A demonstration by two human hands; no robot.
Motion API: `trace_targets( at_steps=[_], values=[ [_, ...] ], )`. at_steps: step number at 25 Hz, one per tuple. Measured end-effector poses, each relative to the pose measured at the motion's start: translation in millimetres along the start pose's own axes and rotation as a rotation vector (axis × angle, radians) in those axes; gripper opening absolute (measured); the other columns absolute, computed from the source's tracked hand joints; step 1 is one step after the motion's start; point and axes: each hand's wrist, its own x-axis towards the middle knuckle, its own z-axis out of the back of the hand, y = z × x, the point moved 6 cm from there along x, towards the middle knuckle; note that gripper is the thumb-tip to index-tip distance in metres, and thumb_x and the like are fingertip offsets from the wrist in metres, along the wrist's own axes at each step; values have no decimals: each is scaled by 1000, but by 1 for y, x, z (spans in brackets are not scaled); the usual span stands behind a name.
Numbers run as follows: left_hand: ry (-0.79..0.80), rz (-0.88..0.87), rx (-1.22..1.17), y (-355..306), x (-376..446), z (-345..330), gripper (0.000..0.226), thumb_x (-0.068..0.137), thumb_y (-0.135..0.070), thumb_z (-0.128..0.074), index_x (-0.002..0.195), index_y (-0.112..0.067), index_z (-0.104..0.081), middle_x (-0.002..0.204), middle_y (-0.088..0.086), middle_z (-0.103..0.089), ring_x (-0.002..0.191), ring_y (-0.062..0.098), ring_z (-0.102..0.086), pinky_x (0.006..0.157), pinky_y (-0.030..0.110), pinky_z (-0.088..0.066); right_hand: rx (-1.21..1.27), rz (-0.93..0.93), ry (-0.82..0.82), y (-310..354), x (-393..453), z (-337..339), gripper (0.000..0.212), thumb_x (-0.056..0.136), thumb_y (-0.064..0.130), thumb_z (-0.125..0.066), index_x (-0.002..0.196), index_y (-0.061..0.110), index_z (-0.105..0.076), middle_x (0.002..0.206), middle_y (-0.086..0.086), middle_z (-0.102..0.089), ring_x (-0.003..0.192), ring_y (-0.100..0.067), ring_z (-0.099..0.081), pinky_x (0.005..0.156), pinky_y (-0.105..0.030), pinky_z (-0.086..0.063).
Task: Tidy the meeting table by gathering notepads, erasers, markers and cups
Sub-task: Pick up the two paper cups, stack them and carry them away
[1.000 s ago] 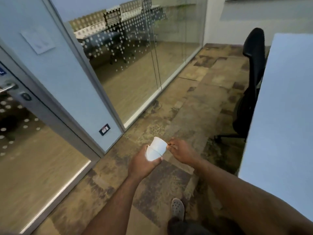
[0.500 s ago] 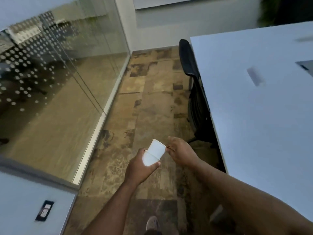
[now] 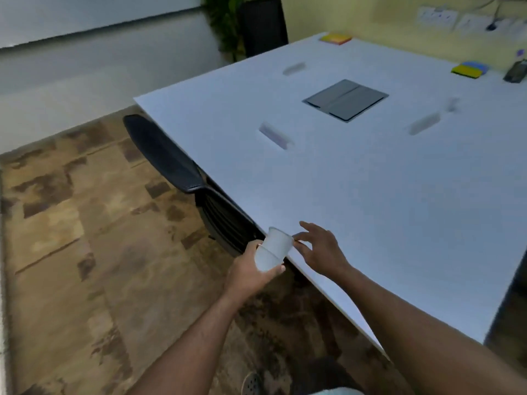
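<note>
Left hand (image 3: 251,269) gripping two stacked cups (image 3: 272,250), right hand (image 3: 320,250) loose-fingered beside them, touching rim

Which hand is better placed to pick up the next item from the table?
The right hand, probably. Its fingers are spread, it holds nothing, and it is over the table edge. The left hand grips the stacked cups beside the table.

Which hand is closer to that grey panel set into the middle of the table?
Right. The right hand is over the table's near edge, on the same side as the grey panel. The left hand holds the stacked cups off the table edge, farther away.
</note>
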Motion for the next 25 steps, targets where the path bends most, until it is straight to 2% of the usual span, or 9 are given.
trace_targets(
  at_steps=[2,4,7,10,12,15,17,21,25],
  values=[
    [66,-36,2,-21,32,-8,79,57,-74,-69,123,-46,-35,109,-11,-57,88,8,-56,70,29,-52,37,-108,-82,-20,12,23,26,95,34,-55,116,24,-67,149,1,-43,138,-18,-37,114,-45,-27],
    [97,-64,2,-38,62,-15,90,54,-73,-70,131,-45,-33,112,-10,-56,91,13,-59,74,31,-55,73,-194,-186,-38,26,49,25,94,33,-57,114,22,-68,147,0,-46,135,-19,-42,112,-42,-32],
    [117,-37,-22,-57,113,-23,100,51,-67,-74,138,-36,-34,115,-10,-54,98,16,-59,79,31,-55,168,-311,-362,-68,58,80,22,91,30,-63,109,20,-71,133,0,-60,124,-19,-54,103,-33,-42],
    [130,56,-21,-66,167,-27,81,53,-62,-75,121,-29,-46,104,-8,-58,91,15,-59,70,29,-54,228,-387,-470,-92,108,97,19,89,31,-64,104,23,-72,116,3,-67,107,-19,-63,90,-37,-50],
    [109,128,-16,-69,199,-26,69,54,-61,-73,109,-28,-47,96,-9,-58,87,15,-60,69,32,-55,188,-376,-470,-104,149,102,19,89,32,-63,104,25,-72,120,4,-65,109,-20,-61,89,-38,-50],
    [109,196,-37,-68,246,-29,64,57,-59,-74,106,-27,-49,97,-8,-59,86,12,-59,70,32,-55,97,-331,-404,-120,216,99,18,90,30,-61,104,26,-72,134,3,-58,118,-21,-57,94,-37,-46],
    [194,219,-73,-65,274,-37,66,58,-59,-77,110,-26,-51,104,-6,-61,93,14,-59,75,33,-55,55,-288,-355,-130,257,92,17,90,26,-62,102,24,-73,133,-2,-59,117,-25,-57,95,-39,-47],
    [364,256,-49,-50,314,-52,81,56,-63,-77,123,-25,-52,118,-3,-57,108,18,-57,92,39,-52,-8,-192,-309,-142,327,76,14,88,15,-63,96,11,-74,111,-14,-69,101,-35,-64,84,-43,-52],
    [349,269,-39,-41,336,-55,80,56,-63,-76,124,-28,-52,119,-6,-58,111,16,-55,94,38,-51,-25,-215,-240,-156,377,61,20,92,19,-59,105,13,-73,128,-13,-61,113,-34,-59,94,-42,-47]
  ],
)
